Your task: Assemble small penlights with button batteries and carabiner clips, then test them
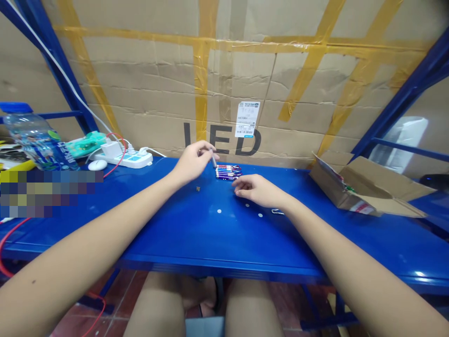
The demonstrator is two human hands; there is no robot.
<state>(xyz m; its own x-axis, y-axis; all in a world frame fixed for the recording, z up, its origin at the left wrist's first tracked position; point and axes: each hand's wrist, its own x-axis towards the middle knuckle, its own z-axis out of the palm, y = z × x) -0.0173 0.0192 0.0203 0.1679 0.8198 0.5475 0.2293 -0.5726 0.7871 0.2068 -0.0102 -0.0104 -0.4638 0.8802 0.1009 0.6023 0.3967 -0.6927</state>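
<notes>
two hands: one left hand (194,161), one right hand (258,189). one table (196,238). one slim grey stick (214,162) in the left hand, and one tight row of slim pens (228,173), several but too blurred to count singly. three pale round spots (219,211) on the tabletop, one small brass-coloured piece (198,189), one silvery clip (277,212). one open carton (336,194). one bottle (42,140), one teal packet (86,144), one rounded white case (97,165). one power strip (136,160), with one blocky adapter (112,149). one label (247,119) and three big black letters (220,139) on the cardboard (157,93).
</notes>
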